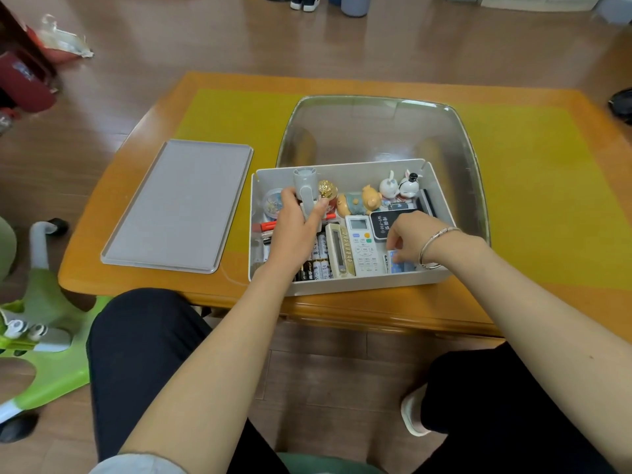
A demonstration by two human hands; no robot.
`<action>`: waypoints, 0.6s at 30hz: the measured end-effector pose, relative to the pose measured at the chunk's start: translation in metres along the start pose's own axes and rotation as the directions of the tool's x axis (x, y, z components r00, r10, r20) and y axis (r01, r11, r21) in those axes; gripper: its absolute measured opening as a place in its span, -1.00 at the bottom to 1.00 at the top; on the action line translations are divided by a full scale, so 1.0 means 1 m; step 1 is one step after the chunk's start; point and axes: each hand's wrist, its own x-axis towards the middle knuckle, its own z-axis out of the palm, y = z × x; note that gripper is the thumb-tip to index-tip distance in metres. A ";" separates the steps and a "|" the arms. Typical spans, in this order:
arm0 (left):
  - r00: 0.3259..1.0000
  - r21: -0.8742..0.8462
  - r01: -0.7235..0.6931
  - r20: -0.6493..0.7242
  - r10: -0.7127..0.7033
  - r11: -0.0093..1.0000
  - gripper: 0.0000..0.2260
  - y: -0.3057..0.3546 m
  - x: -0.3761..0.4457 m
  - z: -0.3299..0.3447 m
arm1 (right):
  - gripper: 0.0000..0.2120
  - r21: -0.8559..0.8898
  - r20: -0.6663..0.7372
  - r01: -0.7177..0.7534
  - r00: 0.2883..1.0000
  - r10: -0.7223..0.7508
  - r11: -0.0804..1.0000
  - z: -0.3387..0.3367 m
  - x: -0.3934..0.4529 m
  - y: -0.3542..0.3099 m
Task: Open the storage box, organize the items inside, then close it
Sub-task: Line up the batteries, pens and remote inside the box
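The white storage box stands open on the table, its clear cover tipped back behind it. My left hand is shut on a small grey hand-held fan, held upright over the box's left part. My right hand reaches into the right front corner, fingertips on a small blue-and-white pack. Inside lie two remote controls, batteries, a black Wi-Fi device, pig figurines, rabbit figurines, a gold ornament and a red pen.
A grey flat tray lies to the box's left on the yellow mat covering the orange table. A green child's ride-on toy stands on the floor at my left. My knees sit under the table's front edge.
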 end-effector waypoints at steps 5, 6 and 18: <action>1.000 0.005 0.014 0.000 -0.014 1.000 -0.72 0.001 -0.001 0.001 | -0.81 0.019 0.002 0.015 1.000 -0.015 1.000 0.001 -0.003 0.002; 1.000 0.009 0.013 0.000 -0.013 1.000 -0.72 0.002 -0.001 0.001 | -0.79 0.024 0.002 0.017 1.000 -0.017 1.000 0.001 -0.003 0.002; 1.000 0.030 0.001 0.000 -0.001 1.000 -0.69 0.005 -0.003 0.002 | -0.80 0.353 -0.439 -0.242 0.811 0.388 0.904 -0.030 -0.006 0.045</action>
